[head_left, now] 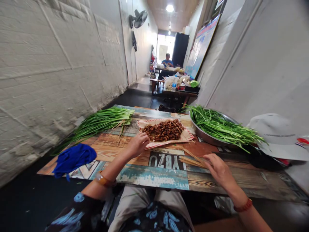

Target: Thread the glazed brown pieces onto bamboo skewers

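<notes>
A paper tray (166, 145) with a red-striped rim holds a heap of glossy brown, pupa-like pieces (166, 130). At its left front edge is my left hand (138, 145), fingers pinched together by the brown pieces; what they hold, if anything, is hidden. Several bamboo skewers (193, 161) lie on the table to the right of the printed letters. My right hand (217, 167) rests over their right ends, thumb and fingers closed on a skewer that angles toward the tray. More thin skewers (122, 129) lie by the green stalks on the left.
Long green stalks (103, 120) lie at the table's left. A metal basin (205, 135) heaped with green stalks (217, 124) stands at the right, beside a white cap (272, 129). A blue cloth (73, 159) lies front left. Another person (167, 60) sits far back.
</notes>
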The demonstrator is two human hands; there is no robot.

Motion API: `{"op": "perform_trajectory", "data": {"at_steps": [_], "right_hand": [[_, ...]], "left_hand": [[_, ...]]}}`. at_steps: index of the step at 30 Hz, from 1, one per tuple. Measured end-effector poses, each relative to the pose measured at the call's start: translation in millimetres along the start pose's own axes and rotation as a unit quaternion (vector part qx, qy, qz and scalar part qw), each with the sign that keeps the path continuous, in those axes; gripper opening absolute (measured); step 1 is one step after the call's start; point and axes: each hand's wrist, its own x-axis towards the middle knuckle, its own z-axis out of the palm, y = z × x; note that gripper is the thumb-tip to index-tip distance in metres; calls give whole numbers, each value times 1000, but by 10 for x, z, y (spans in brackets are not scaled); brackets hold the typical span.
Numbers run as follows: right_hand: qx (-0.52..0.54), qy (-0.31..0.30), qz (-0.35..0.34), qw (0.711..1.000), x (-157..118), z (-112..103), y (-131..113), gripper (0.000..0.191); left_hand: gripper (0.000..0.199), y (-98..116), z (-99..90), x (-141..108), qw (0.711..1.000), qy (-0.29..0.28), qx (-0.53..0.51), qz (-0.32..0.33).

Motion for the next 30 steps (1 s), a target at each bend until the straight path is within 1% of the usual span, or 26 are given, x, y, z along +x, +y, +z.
{"op": "perform_trajectory", "data": {"at_steps": [3,4,6,7,9,12,14,17,19,21,22,23,24,25,26,27,28,30], "right_hand": [[16,124,51,991,219,-139,-234,20],[24,155,49,986,311,-160,-346,20],[36,172,8,984,502,-140,-607,20],[42,151,-26,987,593,-101,-746,21],[50,87,-87,991,751,21,-1022,24],[61,-8,-136,989,900,247,-1364,25],[76,-54,-155,983,942,382,-1510,26],[144,-93,-162,972,967,526,-1605,28],[203,-105,-138,964,1005,574,-1606,26],[277,-111,-68,952,1086,584,-1573,24],[324,-111,-18,939,1142,581,-1548,24],[379,-107,41,918,1205,575,-1517,25],[436,-100,96,889,1272,570,-1482,27],[488,-85,141,858,1337,570,-1444,29],[528,-67,171,829,1395,576,-1405,30],[557,-51,189,807,1443,591,-1366,30],[577,-38,201,791,1477,613,-1329,30],[599,-22,219,770,1502,674,-1267,30]], "left_hand": [[25,113,-93,-5,1000,3,-1,-11],[25,167,-99,1,1000,1,-1,-9],[26,279,-92,13,1000,-5,-4,2],[26,330,-87,15,1000,-8,-5,8],[27,412,-88,4,1000,-18,-7,18],[26,471,-121,-57,999,-33,-15,16],[24,466,-149,-115,999,-39,-32,9],[21,389,-170,-202,996,-29,-86,-11],[20,289,-166,-240,989,5,-134,-57],[20,161,-149,-244,974,64,-174,-129],[20,93,-136,-228,964,93,-187,-162],[20,30,-117,-200,956,115,-198,-186],[20,-26,-94,-158,950,125,-205,-197],[21,-71,-64,-105,949,125,-210,-198],[22,-106,-29,-42,951,117,-212,-192],[22,-130,10,27,955,106,-208,-181],[21,-147,51,97,961,92,-200,-168],[20,-174,131,229,972,66,-169,-147]]}}
